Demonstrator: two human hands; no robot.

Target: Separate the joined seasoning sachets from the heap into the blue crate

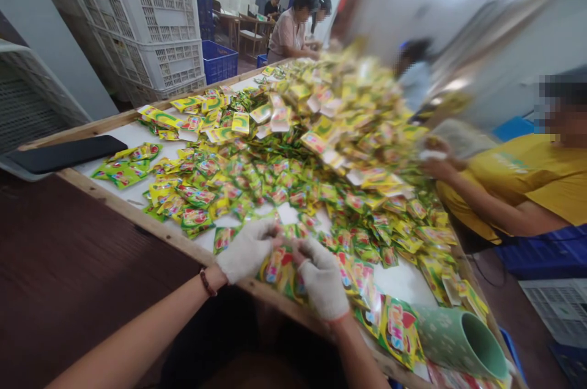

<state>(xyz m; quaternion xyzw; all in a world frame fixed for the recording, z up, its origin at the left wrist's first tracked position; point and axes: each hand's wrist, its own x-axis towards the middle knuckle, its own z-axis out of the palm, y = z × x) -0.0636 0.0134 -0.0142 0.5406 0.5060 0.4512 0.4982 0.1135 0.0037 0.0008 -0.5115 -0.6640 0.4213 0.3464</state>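
Note:
My left hand, in a white glove, is closed on the upper left edge of a green and yellow candy packet. On the packet's other side my right hand, gloved too, pinches its upper right edge. Both hands are over the table's wooden front edge, and the fingertips are slightly blurred. Just beyond them spreads a large heap of small candy packets. To the right of my right hand lie larger packets along the edge, beside a green floral mug on its side.
A black phone rests at the table's left corner. Flat yellow cards top the heap. White crates stand stacked behind, with a blue crate beside them. A person in yellow works at the right; others sit farther back.

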